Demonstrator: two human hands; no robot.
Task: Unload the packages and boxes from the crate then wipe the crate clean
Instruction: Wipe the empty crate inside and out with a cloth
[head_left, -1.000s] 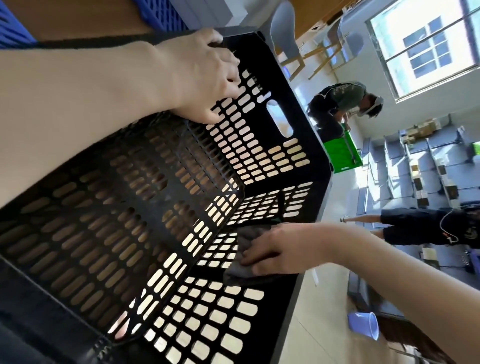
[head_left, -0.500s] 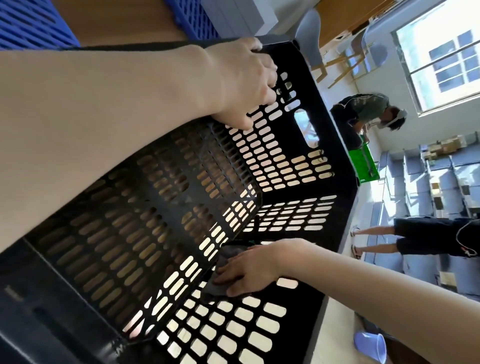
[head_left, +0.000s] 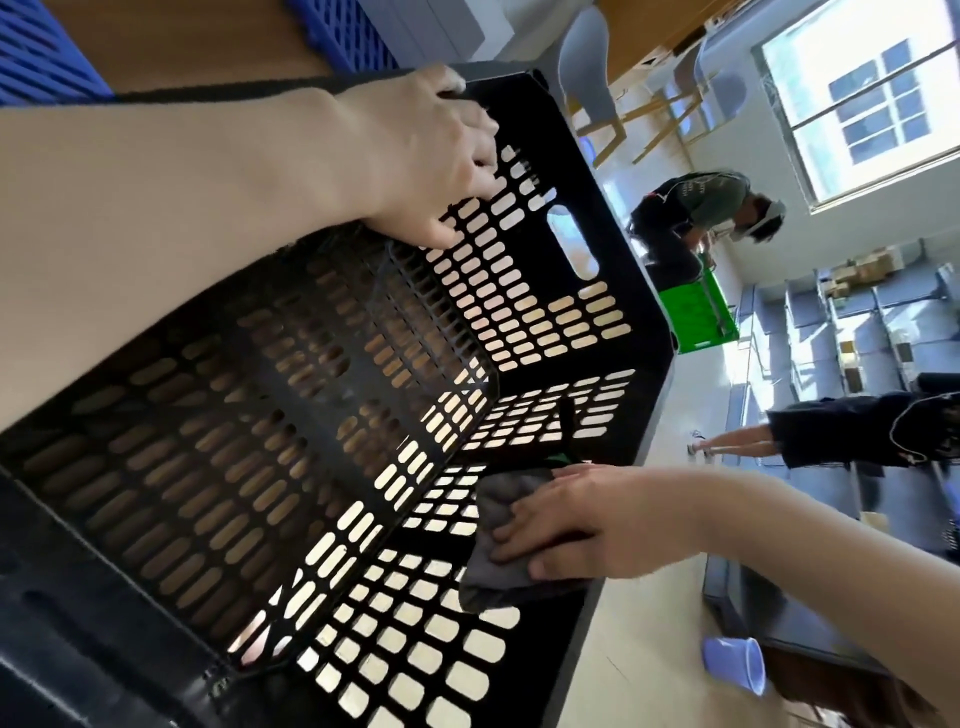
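A black slotted plastic crate (head_left: 613, 218) lies tipped on its side and fills most of the view, with nothing inside it. My left hand (head_left: 431, 156) grips the crate's upper rim at the top, fingers curled over the edge. My right hand (head_left: 561, 525) lies with its fingers spread flat on a dark grey cloth (head_left: 498, 551), pressing it against the crate's lower slotted wall near the open edge.
Blue crates (head_left: 47, 57) sit on the wooden surface behind the black crate. A green crate (head_left: 696, 317) stands on the floor by a crouching person (head_left: 696, 213). Another person's legs (head_left: 737, 441) and a light purple cup (head_left: 735, 662) are at right.
My right hand has slid the cloth back toward the crate's open edge after pushing it deeper toward the corner. My left hand keeps its hold on the rim.
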